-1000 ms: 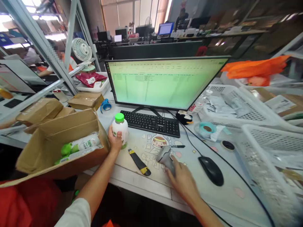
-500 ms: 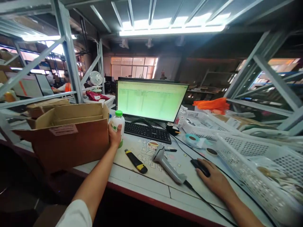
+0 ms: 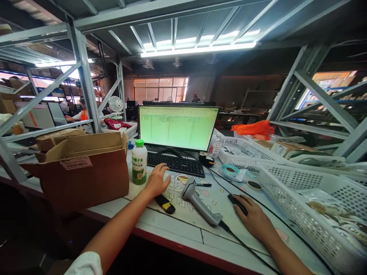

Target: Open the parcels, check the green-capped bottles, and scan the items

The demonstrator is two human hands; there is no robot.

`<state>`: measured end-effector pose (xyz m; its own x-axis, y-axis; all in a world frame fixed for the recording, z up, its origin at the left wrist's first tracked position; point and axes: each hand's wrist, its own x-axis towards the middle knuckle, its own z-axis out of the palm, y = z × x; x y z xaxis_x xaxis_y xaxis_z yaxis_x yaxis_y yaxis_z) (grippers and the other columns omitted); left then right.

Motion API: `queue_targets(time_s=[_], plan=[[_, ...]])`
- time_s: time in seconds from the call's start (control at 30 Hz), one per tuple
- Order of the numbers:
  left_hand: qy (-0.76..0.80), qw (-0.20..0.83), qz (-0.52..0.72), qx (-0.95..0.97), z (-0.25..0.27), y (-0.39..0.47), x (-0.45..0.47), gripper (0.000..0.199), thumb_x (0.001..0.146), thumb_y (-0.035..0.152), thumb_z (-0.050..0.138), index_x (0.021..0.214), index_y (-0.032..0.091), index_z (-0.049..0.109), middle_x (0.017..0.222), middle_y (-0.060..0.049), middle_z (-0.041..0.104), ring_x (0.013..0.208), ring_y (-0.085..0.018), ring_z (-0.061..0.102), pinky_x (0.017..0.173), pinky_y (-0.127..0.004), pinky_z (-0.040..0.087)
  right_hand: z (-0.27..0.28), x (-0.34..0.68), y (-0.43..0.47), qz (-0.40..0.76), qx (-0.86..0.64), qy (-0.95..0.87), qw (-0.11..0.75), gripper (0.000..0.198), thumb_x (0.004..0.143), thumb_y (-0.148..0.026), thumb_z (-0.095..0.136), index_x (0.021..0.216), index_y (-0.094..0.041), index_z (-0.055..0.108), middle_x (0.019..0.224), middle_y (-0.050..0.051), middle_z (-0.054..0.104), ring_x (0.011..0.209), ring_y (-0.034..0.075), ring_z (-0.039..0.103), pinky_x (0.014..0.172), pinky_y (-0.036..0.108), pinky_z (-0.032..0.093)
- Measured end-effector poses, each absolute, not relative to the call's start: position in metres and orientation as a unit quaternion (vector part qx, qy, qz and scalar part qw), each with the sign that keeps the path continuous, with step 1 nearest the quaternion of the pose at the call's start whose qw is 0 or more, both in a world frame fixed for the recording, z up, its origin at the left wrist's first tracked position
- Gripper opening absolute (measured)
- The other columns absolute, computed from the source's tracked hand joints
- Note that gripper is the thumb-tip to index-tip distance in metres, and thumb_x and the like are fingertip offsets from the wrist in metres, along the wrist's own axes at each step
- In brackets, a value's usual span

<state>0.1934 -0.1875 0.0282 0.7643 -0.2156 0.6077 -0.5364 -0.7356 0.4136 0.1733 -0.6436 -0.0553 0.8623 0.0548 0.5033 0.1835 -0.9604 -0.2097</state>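
My left hand (image 3: 158, 180) hovers at the front edge of the black keyboard (image 3: 177, 163), fingers apart and holding nothing. Just left of it, a drink bottle (image 3: 139, 162) with a green cap and green-and-white label stands upright by the cardboard box. Partly hidden beneath my left forearm and hand lies a black-and-yellow utility knife (image 3: 167, 206). My right hand (image 3: 252, 215) rests over a black computer mouse (image 3: 237, 204), fingers curved around it. Between my hands, a grey barcode scanner (image 3: 202, 204) lies on the printed desk mat. Behind the keyboard the monitor (image 3: 176, 128) shows a green spreadsheet.
An open cardboard box (image 3: 86, 179) stands at the left. White perforated baskets (image 3: 289, 187) line the right side, with packed items inside. A roll of blue tape (image 3: 231, 170) and a black pen (image 3: 203, 185) lie on the desk. Cables cross at the right.
My left hand has let go of the bottle and moved right to the keyboard. The bottle now stands on the desk. My right hand stays on the mouse. The view has tilted up slightly.
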Motion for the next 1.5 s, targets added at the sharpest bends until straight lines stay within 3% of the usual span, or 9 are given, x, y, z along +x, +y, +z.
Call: queue_targets(time_s=[0.13, 0.33, 0.53, 0.7, 0.8, 0.97, 1.5], plan=[[-0.201, 0.246, 0.141, 0.938, 0.024, -0.201, 0.232, 0.029, 0.098, 0.031, 0.059, 0.123, 0.018, 0.067, 0.133, -0.010, 0.067, 0.127, -0.026, 0.061, 0.113, -0.038, 0.050, -0.055, 0.172, -0.643, -0.256, -0.958, -0.053, 0.119, 0.057, 0.097, -0.059, 0.040, 0.132, -0.028, 0.072, 0.141, 0.011, 0.065, 0.125, 0.034, 0.065, 0.105, 0.054, 0.057], [-0.182, 0.198, 0.088, 0.959, 0.018, -0.227, 0.284, 0.038, 0.096, 0.036, 0.060, 0.127, 0.014, 0.068, 0.132, -0.015, 0.067, 0.125, -0.031, 0.062, 0.109, -0.043, 0.051, -0.057, 0.172, -0.644, -0.261, -0.956, -0.053, 0.121, 0.058, 0.097, -0.061, 0.040, 0.133, -0.029, 0.071, 0.142, 0.010, 0.065, 0.124, 0.033, 0.066, 0.104, 0.053, 0.057], [-0.187, 0.178, 0.096, 0.961, 0.015, -0.252, 0.315, 0.043, 0.094, 0.041, 0.062, 0.131, 0.018, 0.065, 0.136, -0.013, 0.065, 0.128, -0.031, 0.060, 0.109, -0.043, 0.049, -0.061, 0.174, -0.648, -0.269, -0.955, -0.048, 0.114, 0.056, 0.096, -0.063, 0.043, 0.131, -0.030, 0.072, 0.139, 0.010, 0.066, 0.120, 0.033, 0.067, 0.099, 0.051, 0.060], [-0.165, 0.188, 0.120, 0.961, -0.003, -0.251, 0.321, 0.056, 0.097, 0.039, 0.059, 0.147, 0.015, 0.052, 0.153, -0.017, 0.051, 0.146, -0.036, 0.041, 0.122, -0.050, 0.036, -0.054, 0.165, -0.637, -0.259, -0.959, -0.039, 0.108, 0.056, 0.098, -0.059, 0.041, 0.134, -0.026, 0.070, 0.142, 0.010, 0.064, 0.127, 0.033, 0.063, 0.105, 0.052, 0.057], [-0.175, 0.188, 0.116, 0.959, -0.012, -0.251, 0.324, 0.067, 0.097, 0.048, 0.060, 0.154, 0.015, 0.045, 0.161, -0.017, 0.044, 0.152, -0.038, 0.033, 0.127, -0.053, 0.026, -0.050, 0.163, -0.632, -0.247, -0.963, -0.032, 0.102, 0.055, 0.099, -0.057, 0.041, 0.135, -0.026, 0.069, 0.144, 0.010, 0.063, 0.129, 0.033, 0.062, 0.107, 0.052, 0.056], [-0.218, 0.172, 0.094, 0.956, -0.013, -0.263, 0.325, 0.072, 0.097, 0.059, 0.059, 0.157, 0.021, 0.044, 0.165, -0.014, 0.041, 0.156, -0.038, 0.029, 0.128, -0.055, 0.024, -0.047, 0.160, -0.629, -0.243, -0.964, -0.028, 0.106, 0.056, 0.100, -0.058, 0.041, 0.135, -0.025, 0.069, 0.144, 0.011, 0.062, 0.129, 0.033, 0.062, 0.108, 0.053, 0.055], [-0.308, 0.124, 0.042, 0.942, -0.009, -0.325, 0.338, 0.074, 0.099, 0.067, 0.051, 0.162, 0.028, 0.042, 0.173, -0.012, 0.031, 0.162, -0.040, 0.017, 0.131, -0.062, 0.014, -0.040, 0.153, -0.622, -0.230, -0.968, -0.014, 0.097, 0.053, 0.100, -0.053, 0.043, 0.137, -0.025, 0.068, 0.146, 0.012, 0.061, 0.128, 0.034, 0.062, 0.102, 0.054, 0.060]])
